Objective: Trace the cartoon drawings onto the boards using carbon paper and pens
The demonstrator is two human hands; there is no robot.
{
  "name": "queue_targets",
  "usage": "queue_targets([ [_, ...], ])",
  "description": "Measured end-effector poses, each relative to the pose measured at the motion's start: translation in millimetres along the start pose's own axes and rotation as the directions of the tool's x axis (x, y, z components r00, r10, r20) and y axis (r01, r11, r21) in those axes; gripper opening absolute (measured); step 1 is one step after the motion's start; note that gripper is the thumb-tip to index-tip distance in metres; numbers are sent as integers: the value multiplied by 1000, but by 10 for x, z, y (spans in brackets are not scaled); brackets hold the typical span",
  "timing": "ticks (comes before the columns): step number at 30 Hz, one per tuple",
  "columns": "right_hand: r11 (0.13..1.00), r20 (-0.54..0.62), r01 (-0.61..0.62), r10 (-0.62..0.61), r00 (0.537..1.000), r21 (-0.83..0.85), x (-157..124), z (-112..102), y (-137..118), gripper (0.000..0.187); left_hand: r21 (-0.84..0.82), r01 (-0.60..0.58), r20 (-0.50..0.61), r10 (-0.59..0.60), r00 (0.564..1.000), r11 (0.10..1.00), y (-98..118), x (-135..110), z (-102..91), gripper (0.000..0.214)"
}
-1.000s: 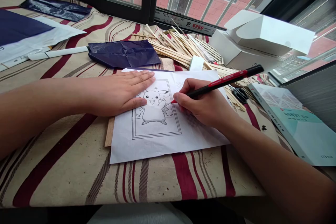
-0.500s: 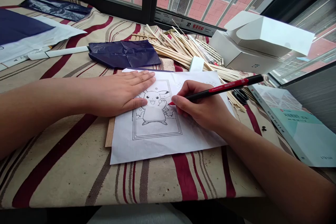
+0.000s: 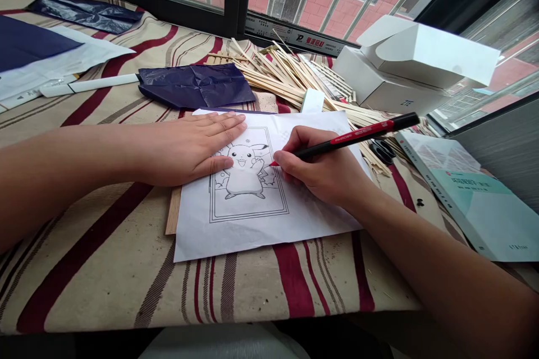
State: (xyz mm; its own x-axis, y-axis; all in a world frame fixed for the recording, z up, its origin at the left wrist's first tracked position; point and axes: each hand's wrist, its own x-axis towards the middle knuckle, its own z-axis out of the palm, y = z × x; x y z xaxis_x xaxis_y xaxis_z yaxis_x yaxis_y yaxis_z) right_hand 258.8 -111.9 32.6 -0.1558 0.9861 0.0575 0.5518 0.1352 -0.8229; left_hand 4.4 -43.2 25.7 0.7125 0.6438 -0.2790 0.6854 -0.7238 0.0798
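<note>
A white sheet of paper (image 3: 236, 235) with a printed line drawing of a cartoon character (image 3: 244, 179) inside a framed border lies on a thin wooden board (image 3: 172, 213), whose left edge shows. Flat on the sheet's upper left rests my left hand (image 3: 206, 143), fingers stretched out and covering part of the drawing. My right hand (image 3: 320, 162) grips a black and red pen (image 3: 357, 136) near its red tip. That tip is at the right side of the figure, by its tail; whether it touches the paper I cannot tell.
Dark blue carbon-like paper (image 3: 197, 85) lies behind the sheet, beside a heap of thin wooden strips (image 3: 282, 76). White boxes (image 3: 412, 61), black-handled scissors (image 3: 382, 151) and a book (image 3: 471, 196) are on the right. A white cutter-like tool (image 3: 92, 84) lies left on the striped cloth (image 3: 118, 258).
The whole view has shifted slightly, so everything sits a little further left. The pen tip has moved a tiny way up along the figure's right side; my left hand stays put.
</note>
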Motion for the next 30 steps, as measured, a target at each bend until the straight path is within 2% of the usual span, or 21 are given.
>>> queue_targets([
  [7, 999, -17, -47, 47, 999, -19, -8, -15, -15, 25, -9, -2, 3, 2, 1000, 1000, 28, -1, -33, 87],
  [15, 1000, -17, -20, 20, 1000, 7, 0, -24, 5, 28, -51, -26, -35, 24, 999, 998, -1, -10, -6, 83],
  [20, 999, -6, 26, -26, 1000, 20, -4, -11, 59, 28, -20, -9, -2, 9, 1000, 1000, 23, -8, -30, 84],
  [30, 1000, -13, -20, 20, 1000, -3, -4, -9, -1, 28, 10, 11, 16, -12, 1000, 1000, 38, -17, -31, 85],
])
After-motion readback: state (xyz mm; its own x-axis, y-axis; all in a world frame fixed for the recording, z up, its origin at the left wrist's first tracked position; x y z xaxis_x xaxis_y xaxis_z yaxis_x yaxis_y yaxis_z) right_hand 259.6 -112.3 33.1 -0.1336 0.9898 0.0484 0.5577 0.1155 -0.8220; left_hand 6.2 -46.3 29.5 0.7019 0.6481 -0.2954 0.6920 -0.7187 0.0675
